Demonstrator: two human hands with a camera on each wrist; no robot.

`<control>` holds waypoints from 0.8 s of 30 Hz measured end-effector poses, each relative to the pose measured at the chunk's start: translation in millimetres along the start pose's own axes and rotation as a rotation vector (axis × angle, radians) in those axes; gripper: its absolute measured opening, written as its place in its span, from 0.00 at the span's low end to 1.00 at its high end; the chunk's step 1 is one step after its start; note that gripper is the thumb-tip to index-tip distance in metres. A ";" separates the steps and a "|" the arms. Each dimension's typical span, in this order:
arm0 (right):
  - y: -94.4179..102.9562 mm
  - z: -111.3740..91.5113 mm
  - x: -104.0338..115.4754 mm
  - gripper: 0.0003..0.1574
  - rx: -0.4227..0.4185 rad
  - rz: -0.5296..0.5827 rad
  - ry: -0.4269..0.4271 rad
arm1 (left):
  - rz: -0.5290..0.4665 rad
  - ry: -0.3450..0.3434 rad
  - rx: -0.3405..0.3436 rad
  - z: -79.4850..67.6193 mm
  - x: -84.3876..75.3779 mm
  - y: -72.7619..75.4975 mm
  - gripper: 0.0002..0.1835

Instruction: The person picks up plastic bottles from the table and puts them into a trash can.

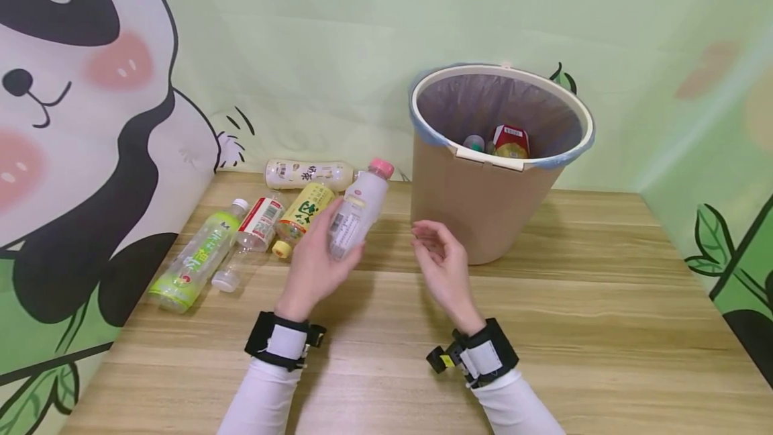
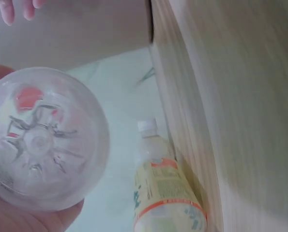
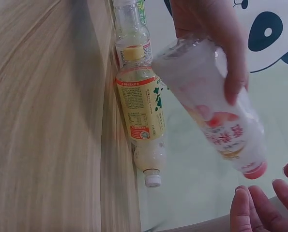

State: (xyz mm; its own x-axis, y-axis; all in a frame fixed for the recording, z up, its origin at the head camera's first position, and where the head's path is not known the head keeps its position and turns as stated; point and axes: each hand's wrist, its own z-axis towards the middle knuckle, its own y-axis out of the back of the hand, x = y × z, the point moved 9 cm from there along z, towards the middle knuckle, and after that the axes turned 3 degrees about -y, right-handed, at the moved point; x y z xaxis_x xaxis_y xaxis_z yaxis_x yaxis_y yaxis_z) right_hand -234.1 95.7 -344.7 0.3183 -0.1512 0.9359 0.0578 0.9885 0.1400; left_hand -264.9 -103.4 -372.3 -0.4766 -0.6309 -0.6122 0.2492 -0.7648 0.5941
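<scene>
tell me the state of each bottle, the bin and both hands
pink-capped bottle, cap on, held tilted
green-labelled bottle, capped, lying down
red-labelled bottle, capped, lying down
yellow-labelled bottle, capped, lying down
rearmost bottle, capped, lying down
bin, upright, lined, uncovered, things inside
left hand, gripping pink-capped bottle
right hand, holding nothing

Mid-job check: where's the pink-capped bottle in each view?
Head: pink-capped bottle near the centre, in the left hand.
Left wrist: pink-capped bottle on the left side, base-on.
Right wrist: pink-capped bottle right of centre, cap pointing down-right.
Shared landmark: yellow-labelled bottle, in all three.
</scene>
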 end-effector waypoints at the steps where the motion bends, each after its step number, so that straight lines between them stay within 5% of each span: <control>1: -0.6 0.0 0.1 0.16 0.003 -0.002 0.000 | -0.030 -0.010 -0.010 0.4 -1.7 0.3 0.45; 12: -10.3 -2.1 1.3 0.25 0.099 -0.051 0.003 | -0.347 0.018 0.055 1.5 -19.3 -12.0 0.43; 19: -17.3 -4.9 4.3 0.32 0.159 -0.034 0.008 | -0.410 -0.021 0.101 1.5 -58.2 -2.5 0.39; 24: -20.2 -5.8 3.7 0.34 0.186 -0.029 0.003 | -0.425 -0.020 0.129 0.0 -63.6 -3.6 0.41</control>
State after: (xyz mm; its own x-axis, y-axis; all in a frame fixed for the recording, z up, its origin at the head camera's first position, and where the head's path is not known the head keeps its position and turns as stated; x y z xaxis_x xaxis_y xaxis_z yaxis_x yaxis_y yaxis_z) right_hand -228.6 75.2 -345.9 0.3217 -0.1796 0.9296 -0.1089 0.9683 0.2248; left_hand -235.6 -60.5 -335.5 -0.5305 -0.2599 -0.8069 -0.0794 -0.9324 0.3525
